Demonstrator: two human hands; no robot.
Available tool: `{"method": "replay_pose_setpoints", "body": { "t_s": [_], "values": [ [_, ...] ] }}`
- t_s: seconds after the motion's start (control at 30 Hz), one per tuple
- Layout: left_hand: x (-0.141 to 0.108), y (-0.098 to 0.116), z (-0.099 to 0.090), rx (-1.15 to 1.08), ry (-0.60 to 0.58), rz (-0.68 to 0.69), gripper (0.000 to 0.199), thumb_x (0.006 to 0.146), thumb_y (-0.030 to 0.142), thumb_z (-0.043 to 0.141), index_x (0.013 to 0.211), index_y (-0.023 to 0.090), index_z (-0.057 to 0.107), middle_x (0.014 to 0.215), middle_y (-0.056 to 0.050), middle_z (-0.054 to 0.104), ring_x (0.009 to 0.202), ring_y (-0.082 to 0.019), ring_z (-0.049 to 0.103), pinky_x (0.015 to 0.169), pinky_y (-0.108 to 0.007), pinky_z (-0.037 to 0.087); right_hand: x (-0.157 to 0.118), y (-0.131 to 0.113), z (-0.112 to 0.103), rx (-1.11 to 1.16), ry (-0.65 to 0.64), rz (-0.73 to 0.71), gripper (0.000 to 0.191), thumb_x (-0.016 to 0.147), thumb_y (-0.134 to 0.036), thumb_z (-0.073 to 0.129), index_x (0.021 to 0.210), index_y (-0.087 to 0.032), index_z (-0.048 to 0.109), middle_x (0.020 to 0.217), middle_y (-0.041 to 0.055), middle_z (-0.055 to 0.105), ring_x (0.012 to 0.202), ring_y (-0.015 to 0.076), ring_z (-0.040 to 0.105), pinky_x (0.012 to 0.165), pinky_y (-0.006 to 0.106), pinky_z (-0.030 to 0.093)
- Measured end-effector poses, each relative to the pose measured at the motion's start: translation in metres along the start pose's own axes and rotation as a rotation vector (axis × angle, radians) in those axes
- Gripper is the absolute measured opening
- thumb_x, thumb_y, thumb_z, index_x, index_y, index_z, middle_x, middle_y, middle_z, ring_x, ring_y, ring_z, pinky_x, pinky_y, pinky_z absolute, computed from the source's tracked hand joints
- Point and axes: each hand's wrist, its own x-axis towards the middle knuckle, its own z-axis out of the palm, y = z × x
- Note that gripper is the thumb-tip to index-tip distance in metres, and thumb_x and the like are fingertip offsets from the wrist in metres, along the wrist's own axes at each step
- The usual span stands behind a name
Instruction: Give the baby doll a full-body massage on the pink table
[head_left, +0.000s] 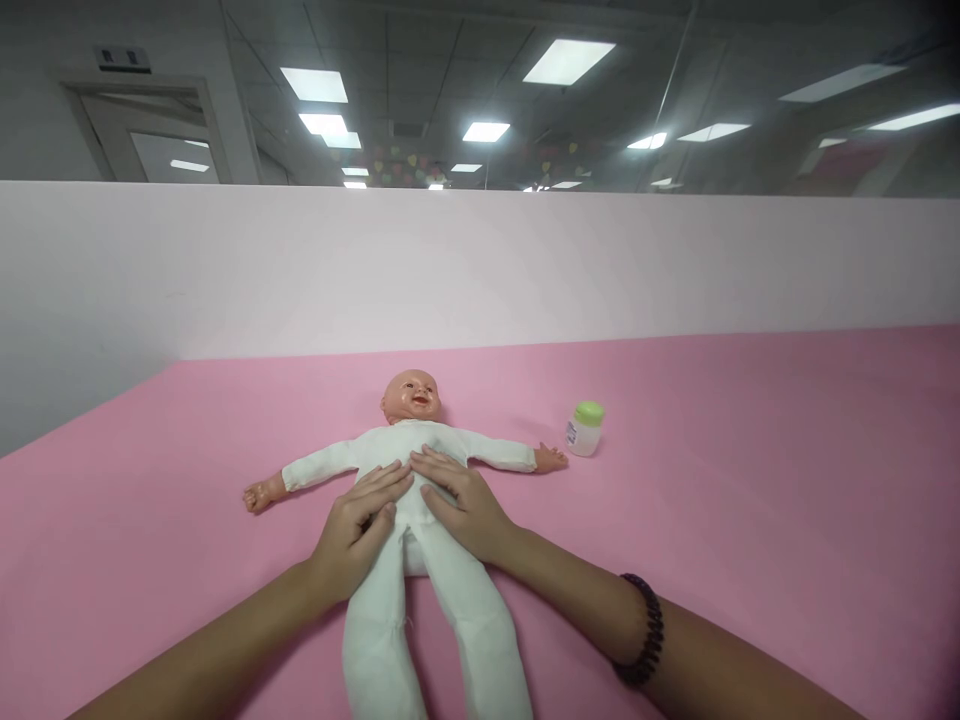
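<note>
1. Baby doll [390, 450]: on its back at the middle of a pink surface [697, 510], arms spread wide, legs toward the wearer of the camera. Smooth moulded head; body and limbs in white cloth, seams visible on the legs.
2. Handling, as judged: probably light and soft, with floppy limbs and a firmer head. Best hold likely around the cloth torso, with support behind the head.
3. Left hand [356, 530]: open, fingers spread, resting flat on the doll's lower torso, not gripping.
4. Right hand [457, 505]: open and flat on the torso, fingertips close to the left hand's, also not gripping. Dark beaded bracelet [641, 630] on the wrist.
5. Small plastic jar [586, 430]: upright, green cap, just beside the doll's outstretched hand, out of reach of both hands' current position.
6. Jar label [571, 434]: blue and white, writing too small to read. No brand legible.
7. Pale low wall [480, 270]: along the far edge of the surface.
</note>
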Motion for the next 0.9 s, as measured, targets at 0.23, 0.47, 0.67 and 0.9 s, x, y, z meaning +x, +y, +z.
{"method": "replay_pose_setpoints", "body": {
  "t_s": [0.23,0.47,0.67,0.9],
  "values": [
    [0.004,0.0,0.002,0.009,-0.06,-0.209,0.049,0.099,0.037,0.041,0.146,0.031,0.047,0.159,-0.001,0.035,0.153,-0.026,0.017,0.124,-0.058,0.009,0.001,0.0,0.0,-0.128,-0.088,0.254,0.065,0.097,-0.042,0.045,0.155,-0.018,0.029,0.164,0.0045,0.02,0.154,0.0236,0.011,0.125,0.054,0.009],
    [0.0,-0.004,0.007,-0.01,0.066,-0.393,0.064,0.096,0.043,0.046,0.154,0.019,0.034,0.164,-0.007,0.022,0.153,-0.027,0.014,0.124,-0.054,0.016,-0.002,-0.002,0.003,-0.236,0.102,0.256,0.066,0.092,-0.041,0.052,0.147,-0.006,0.045,0.155,0.0138,0.04,0.146,0.0282,0.035,0.122,0.049,0.028],
    [-0.003,-0.008,0.005,0.005,0.101,-0.08,0.041,0.097,0.029,0.043,0.133,0.025,0.063,0.139,-0.004,0.061,0.138,-0.024,0.047,0.12,-0.051,0.031,-0.003,0.0,0.004,-0.148,0.195,-0.041,0.036,0.091,-0.023,0.048,0.116,-0.017,0.074,0.121,0.0082,0.072,0.118,0.0217,0.065,0.109,0.041,0.047],
    [0.003,-0.003,0.0,0.029,-0.059,-0.111,0.046,0.099,0.03,0.04,0.143,0.03,0.051,0.152,-0.001,0.046,0.147,-0.024,0.032,0.124,-0.056,0.018,0.002,0.002,-0.001,-0.076,-0.094,0.022,0.048,0.1,-0.033,0.04,0.146,-0.021,0.048,0.154,0.0039,0.043,0.15,0.023,0.028,0.124,0.053,0.02]
  ]
}}
